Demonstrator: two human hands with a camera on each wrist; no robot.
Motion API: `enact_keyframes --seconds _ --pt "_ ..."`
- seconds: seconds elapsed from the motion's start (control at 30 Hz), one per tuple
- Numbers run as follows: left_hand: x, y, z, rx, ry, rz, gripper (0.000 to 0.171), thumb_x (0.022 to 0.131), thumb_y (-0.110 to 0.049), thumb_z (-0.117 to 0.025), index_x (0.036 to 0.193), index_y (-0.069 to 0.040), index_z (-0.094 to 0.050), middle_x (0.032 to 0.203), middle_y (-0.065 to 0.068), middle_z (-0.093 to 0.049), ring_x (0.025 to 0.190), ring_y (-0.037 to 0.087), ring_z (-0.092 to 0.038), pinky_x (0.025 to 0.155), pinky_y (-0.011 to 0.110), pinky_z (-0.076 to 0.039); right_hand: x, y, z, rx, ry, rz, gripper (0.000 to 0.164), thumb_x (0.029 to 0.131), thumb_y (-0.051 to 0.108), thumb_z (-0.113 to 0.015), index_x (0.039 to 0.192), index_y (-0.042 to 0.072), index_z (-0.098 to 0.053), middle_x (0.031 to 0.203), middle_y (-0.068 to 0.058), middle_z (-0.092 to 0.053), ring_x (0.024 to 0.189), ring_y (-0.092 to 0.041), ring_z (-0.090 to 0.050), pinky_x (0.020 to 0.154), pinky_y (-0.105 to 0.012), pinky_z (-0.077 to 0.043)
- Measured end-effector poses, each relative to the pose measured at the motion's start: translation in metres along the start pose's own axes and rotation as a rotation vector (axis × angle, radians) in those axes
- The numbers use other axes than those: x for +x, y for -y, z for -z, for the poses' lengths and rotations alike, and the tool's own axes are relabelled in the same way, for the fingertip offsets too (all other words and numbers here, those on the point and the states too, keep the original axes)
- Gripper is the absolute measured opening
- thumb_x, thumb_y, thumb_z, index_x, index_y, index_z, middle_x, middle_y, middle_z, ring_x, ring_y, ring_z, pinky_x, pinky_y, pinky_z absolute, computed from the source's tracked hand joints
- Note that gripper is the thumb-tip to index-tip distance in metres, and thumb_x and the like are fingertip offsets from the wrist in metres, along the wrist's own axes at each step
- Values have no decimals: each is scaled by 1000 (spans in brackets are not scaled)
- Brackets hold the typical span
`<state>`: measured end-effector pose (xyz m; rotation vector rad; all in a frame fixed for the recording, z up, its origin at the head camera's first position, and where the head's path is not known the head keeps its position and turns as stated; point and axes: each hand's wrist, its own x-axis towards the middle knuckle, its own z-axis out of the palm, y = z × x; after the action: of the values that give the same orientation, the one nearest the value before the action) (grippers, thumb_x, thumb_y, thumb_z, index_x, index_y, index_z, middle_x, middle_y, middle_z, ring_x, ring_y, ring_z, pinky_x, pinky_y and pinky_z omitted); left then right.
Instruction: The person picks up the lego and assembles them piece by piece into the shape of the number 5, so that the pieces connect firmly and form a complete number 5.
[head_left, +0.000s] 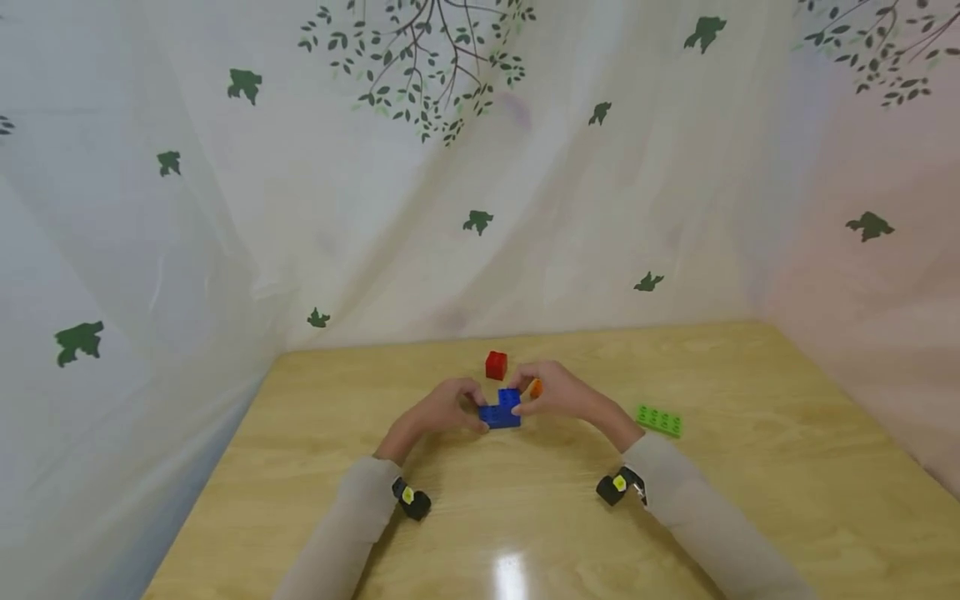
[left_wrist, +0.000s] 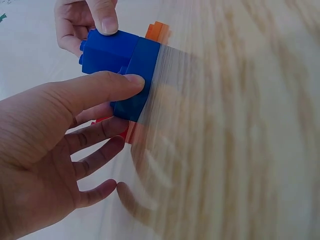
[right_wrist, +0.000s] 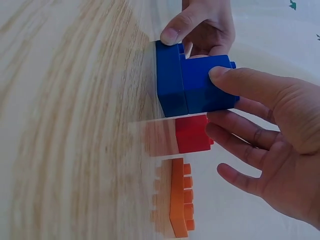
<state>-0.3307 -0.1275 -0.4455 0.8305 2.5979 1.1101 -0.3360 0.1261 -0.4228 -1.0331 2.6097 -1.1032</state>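
Note:
A flat, long blue building brick [head_left: 495, 419] lies on the table, and a taller blue brick [head_left: 508, 397] sits on its right end, studs up. My left hand [head_left: 446, 406] pinches the long brick at its left end, thumb on the near side, as the left wrist view shows. With thumb and fingers, my right hand [head_left: 555, 389] grips the taller blue brick [right_wrist: 207, 85] on top. In the right wrist view the two blue bricks meet along a thin seam. The other fingers of both hands are spread beside the bricks.
A red brick [head_left: 496, 365] stands just behind the blue ones. An orange brick [right_wrist: 178, 200] lies behind my right hand, partly hidden in the head view. To the right, near my right wrist, is a light green brick [head_left: 659, 420]. A patterned curtain [head_left: 390, 250] borders the table's back.

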Motion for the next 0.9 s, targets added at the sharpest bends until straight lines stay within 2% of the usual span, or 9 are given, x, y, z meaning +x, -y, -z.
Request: enact_keyframes --seconds 0.27,0.47,0.63,0.77,0.9 --pt "-1 3 -5 -4 -16 -7 27 77 -11 -87 94 -7 -67 97 3 -69 92 16 -57 91 38 -49 -5 7 -1 -26 6 38 26 87 16 -81 109 6 -71 105 -6 -75 103 -31 -67 94 -50 -54" --pt "0 4 -4 -6 -8 -11 28 75 -11 -87 94 -6 -67 98 4 -70 91 15 -59 89 35 -49 -4 7 1 -59 16 30 28 87 17 -81 111 8 -70 105 -4 -74 104 -31 -67 92 -48 -54" --pt "1 2 -2 -13 -4 13 28 77 -11 -86 97 -8 -66 100 5 -70 93 17 -60 91 37 -51 -2 7 2 -62 14 13 29 87 18 -81 112 9 -70 104 -3 -74 104 -30 -67 93 -48 -55" --pt "2 3 0 -26 -16 19 28 77 -10 -86 96 -8 -66 99 4 -70 93 18 -59 90 37 -51 -1 8 3 -49 16 25 30 87 18 -81 114 9 -69 108 -6 -74 106 -31 -67 94 -50 -54" --pt "1 5 -1 -23 0 16 28 77 -12 -87 97 -7 -67 98 4 -70 92 16 -59 88 34 -50 -2 7 3 -62 41 26 37 87 18 -82 119 7 -68 114 -9 -73 110 -32 -66 95 -51 -54"
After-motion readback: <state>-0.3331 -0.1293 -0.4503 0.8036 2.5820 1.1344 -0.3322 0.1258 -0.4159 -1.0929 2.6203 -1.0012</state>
